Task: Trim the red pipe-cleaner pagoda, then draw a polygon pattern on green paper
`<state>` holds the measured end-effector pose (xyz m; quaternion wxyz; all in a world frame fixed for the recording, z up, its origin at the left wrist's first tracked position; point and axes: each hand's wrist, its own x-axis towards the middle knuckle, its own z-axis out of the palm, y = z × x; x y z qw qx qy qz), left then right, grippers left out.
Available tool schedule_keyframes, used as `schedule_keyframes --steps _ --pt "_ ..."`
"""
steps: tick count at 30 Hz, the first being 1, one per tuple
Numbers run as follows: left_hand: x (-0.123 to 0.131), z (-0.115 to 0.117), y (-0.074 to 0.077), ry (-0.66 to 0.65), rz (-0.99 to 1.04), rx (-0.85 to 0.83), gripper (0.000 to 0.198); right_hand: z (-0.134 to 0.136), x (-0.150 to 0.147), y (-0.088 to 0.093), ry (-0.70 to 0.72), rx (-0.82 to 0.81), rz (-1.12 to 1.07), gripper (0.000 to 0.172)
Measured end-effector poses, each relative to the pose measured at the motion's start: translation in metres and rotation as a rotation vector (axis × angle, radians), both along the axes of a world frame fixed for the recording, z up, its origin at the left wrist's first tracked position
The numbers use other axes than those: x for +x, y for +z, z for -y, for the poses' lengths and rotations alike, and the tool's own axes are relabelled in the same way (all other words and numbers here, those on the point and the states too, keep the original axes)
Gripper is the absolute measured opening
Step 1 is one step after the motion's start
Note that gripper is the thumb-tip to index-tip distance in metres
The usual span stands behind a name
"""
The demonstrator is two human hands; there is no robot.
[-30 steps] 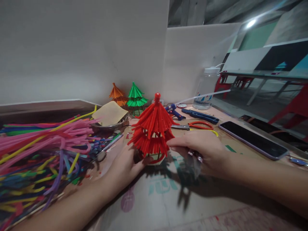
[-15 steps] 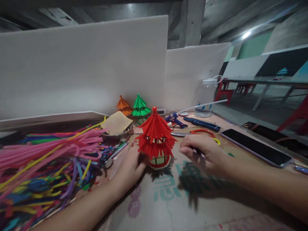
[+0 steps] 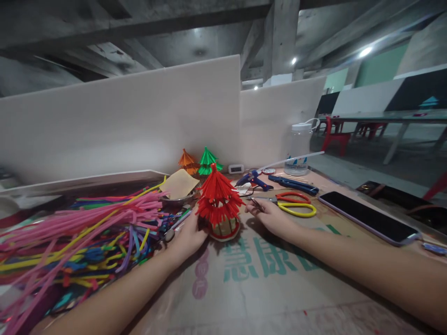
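A small red pavilion (image 3: 220,200) made of fuzzy pipe cleaners, with a two-tiered roof and a round base, stands on the cardboard in front of me. My left hand (image 3: 191,236) grips its left side near the base; some of the fingers are hidden behind it. Just right of the pavilion, my right hand (image 3: 270,217) rests low over the cardboard, closed on thin dark tweezers (image 3: 257,204) whose prongs point up and left. Behind the right hand lie scissors (image 3: 296,209) with red and yellow handles.
Pipe cleaners (image 3: 91,232) in many colours pile up at left. Behind are an orange pavilion (image 3: 187,160), a green one (image 3: 208,160), a bowl under a yellowish sheet (image 3: 179,184), and a glue gun (image 3: 254,179). A utility knife (image 3: 293,184), phone (image 3: 368,217) and water bottle (image 3: 298,149) lie right.
My right hand has lowered toward the cardboard and turned, so the tweezers show. The red pavilion sits slightly left and lower in view, still in my left hand. The camera view has tilted up.
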<state>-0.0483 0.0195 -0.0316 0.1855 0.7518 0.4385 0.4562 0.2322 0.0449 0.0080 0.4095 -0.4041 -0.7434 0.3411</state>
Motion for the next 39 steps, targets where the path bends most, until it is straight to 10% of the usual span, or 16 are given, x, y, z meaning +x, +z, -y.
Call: schedule_keyframes --steps 18,24,30,39 --pt "0.015 0.026 0.027 0.025 -0.258 0.114 0.035 0.000 0.002 -0.008 0.005 0.101 -0.007 0.026" --pt "0.019 0.029 0.033 0.040 -0.260 0.161 0.036 0.009 0.016 0.040 -0.013 0.416 -0.031 0.046" --pt "0.022 0.030 0.035 0.047 -0.270 0.158 0.029 0.020 -0.001 0.106 0.075 0.917 0.206 0.026" --pt "0.023 0.033 0.038 0.048 -0.278 0.175 0.029 0.021 -0.019 0.097 0.039 1.101 0.284 0.029"
